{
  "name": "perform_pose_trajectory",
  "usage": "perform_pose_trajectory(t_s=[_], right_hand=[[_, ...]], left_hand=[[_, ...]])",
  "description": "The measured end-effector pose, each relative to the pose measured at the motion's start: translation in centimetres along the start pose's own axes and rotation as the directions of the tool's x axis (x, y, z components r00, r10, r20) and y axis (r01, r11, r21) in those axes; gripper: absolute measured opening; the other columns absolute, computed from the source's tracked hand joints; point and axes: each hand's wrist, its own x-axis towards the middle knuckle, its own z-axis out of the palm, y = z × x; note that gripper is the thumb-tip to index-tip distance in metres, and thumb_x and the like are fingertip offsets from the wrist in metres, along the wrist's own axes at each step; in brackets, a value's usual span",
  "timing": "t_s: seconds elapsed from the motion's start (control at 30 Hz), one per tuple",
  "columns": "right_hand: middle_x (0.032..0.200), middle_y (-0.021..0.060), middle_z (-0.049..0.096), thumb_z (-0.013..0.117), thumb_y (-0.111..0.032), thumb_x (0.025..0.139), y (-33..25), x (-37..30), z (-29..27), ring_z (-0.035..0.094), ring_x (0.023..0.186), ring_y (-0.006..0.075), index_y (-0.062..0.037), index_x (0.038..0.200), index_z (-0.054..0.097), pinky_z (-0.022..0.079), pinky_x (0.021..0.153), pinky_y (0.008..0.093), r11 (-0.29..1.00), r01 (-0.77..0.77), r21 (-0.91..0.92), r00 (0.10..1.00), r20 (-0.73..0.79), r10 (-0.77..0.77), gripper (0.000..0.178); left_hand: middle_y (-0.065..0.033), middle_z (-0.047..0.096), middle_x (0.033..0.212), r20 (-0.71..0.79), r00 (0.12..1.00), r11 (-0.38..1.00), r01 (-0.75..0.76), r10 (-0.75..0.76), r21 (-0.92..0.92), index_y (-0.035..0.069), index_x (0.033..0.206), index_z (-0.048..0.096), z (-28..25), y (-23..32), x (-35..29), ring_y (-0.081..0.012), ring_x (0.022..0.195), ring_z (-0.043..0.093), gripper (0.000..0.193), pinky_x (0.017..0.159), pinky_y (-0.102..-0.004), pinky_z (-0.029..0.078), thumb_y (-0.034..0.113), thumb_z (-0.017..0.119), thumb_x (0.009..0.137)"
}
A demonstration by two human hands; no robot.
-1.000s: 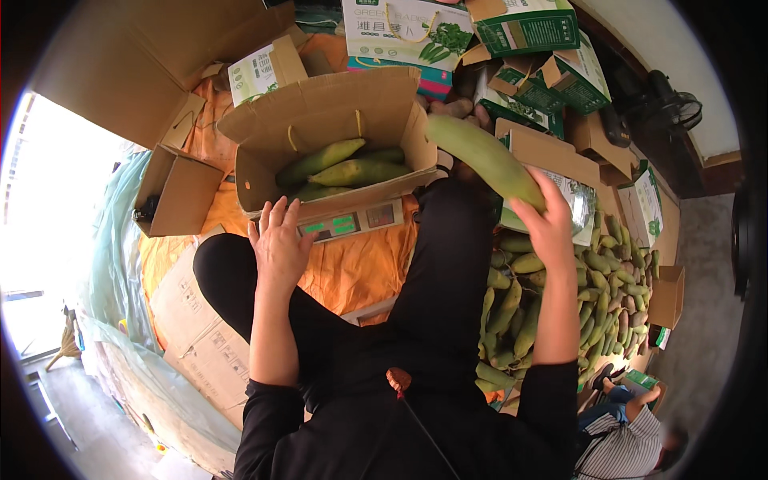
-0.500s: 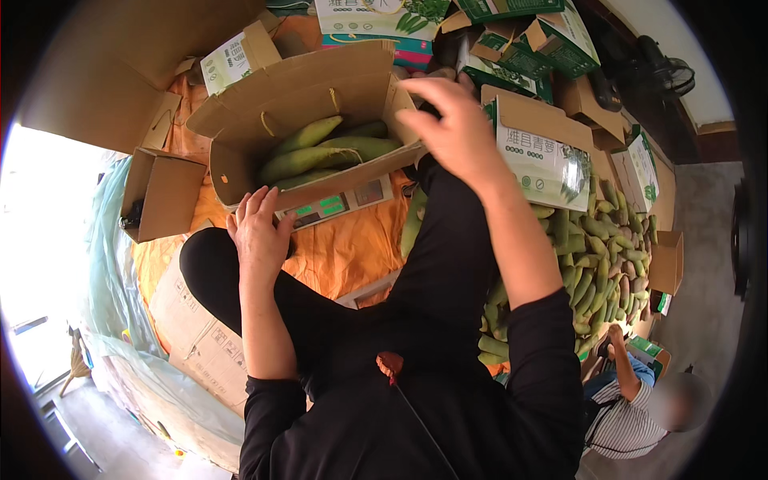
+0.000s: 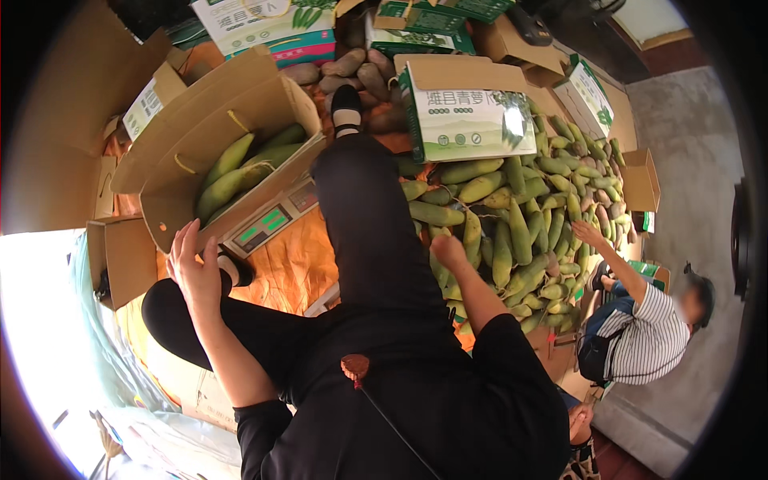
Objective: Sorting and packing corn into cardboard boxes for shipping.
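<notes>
A cardboard box (image 3: 170, 146) with cord handles stands tilted in view at the left, several green radishes (image 3: 232, 172) lying inside it. Under it is a weighing scale (image 3: 268, 226) with a lit green display. My left hand (image 3: 194, 268) is open at the box's near left corner, fingers raised; whether they touch the cardboard I cannot tell. Over the near left edge of a big pile of green radishes (image 3: 502, 248) is my right hand (image 3: 450, 251). Its fingers are mostly hidden and blurred, and nothing shows in it.
A white and green printed carton (image 3: 472, 120) stands behind the pile, with more cartons (image 3: 424, 24) at the back. Brownish radishes (image 3: 372, 80) lie beyond my foot. To the right, a person in a striped shirt (image 3: 652, 336) reaches toward the pile. An open cardboard box (image 3: 124, 260) stands at left.
My view has swung to the right. My right hand has left the box's right side and come down to the radish pile. My left hand stays near the box's corner.
</notes>
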Motion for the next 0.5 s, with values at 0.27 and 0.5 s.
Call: perform_pose_trajectory(t_s=[0.27, 0.5], right_hand=[[0.079, 0.0064, 0.067, 0.066, -0.031, 0.08, 0.7, -2.0, 6.1, 0.066, 0.076, 0.0234, -0.0092, 0.077, 0.067, 0.051, 0.067, 0.0392, 0.984, -0.172, 0.053, 0.927, 0.345, 0.144, 0.022], [0.073, 0.0115, 0.066, 0.066, -0.015, 0.072, 0.9, -1.6, 2.5, 0.066, 0.073, 0.0239, -0.0057, 0.076, 0.063, 0.049, 0.064, 0.0384, 0.51, -0.617, 0.599, 0.742, 0.228, 0.63, 0.011]], left_hand=[[-0.0131, 0.06, 0.118, -0.089, 0.995, 0.999, -0.041, 0.042, 0.013, 0.008, 0.116, 0.062, 0.3, 0.1, 0.4, -0.0305, 0.115, 0.053, 0.032, 0.098, -0.0403, 0.04, 0.014, 0.062, 0.084], [-0.0136, 0.06, 0.119, -0.1, 0.995, 1.0, -0.012, 0.01, -0.021, 0.007, 0.115, 0.063, 0.0, -0.6, 0.4, -0.03, 0.12, 0.05, 0.03, 0.101, -0.0401, 0.038, 0.011, 0.061, 0.085]])
